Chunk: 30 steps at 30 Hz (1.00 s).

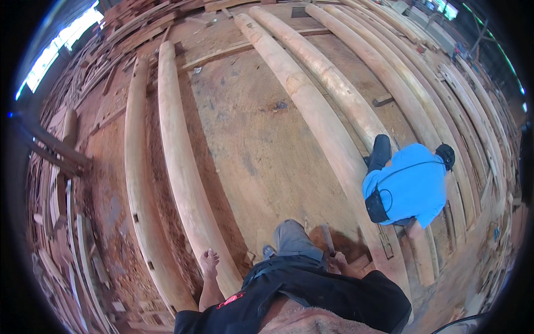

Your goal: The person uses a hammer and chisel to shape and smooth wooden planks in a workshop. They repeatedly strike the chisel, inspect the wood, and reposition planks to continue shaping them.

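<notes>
My left hand hangs over a long pale rounded timber; its fingers look loosely bent and apart, with nothing seen in them. Whether it touches the wood I cannot tell. Lower right of the middle, my right hand is closed around a narrow, straight tool that sticks up and away from me. The tool's kind is not clear. Beside that hand lies another long timber with a rectangular slot cut near its close end.
A person in a blue shirt bends over the timbers on my right. A notched timber runs along the left. Crosswise beams lie at the far side. Stacked boards and more long timbers line both sides of the dusty floor.
</notes>
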{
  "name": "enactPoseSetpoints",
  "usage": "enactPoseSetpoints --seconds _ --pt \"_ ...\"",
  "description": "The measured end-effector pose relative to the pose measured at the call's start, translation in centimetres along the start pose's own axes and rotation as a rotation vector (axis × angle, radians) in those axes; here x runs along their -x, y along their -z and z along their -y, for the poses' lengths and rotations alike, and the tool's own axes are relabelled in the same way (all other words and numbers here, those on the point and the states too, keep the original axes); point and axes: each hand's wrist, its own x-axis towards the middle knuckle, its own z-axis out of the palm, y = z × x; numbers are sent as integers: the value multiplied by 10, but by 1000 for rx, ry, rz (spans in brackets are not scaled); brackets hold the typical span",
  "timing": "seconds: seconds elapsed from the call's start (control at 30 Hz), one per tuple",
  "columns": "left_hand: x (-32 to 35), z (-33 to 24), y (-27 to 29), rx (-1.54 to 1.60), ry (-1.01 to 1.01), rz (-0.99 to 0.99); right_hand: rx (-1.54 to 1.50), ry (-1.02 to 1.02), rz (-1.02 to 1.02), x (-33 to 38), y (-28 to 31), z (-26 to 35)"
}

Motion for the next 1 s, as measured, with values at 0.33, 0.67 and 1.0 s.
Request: enactPoseSetpoints --seconds 0.33,0.67,1.0 --pt "-225 -136 -106 121 326 396 -289 123 41 -171 32 378" --pt "-432 -287 -225 -126 -12 126 208 178 -117 -373 122 781" --pt "-682 -598 -243 108 227 115 116 318 -60 -525 70 1027"
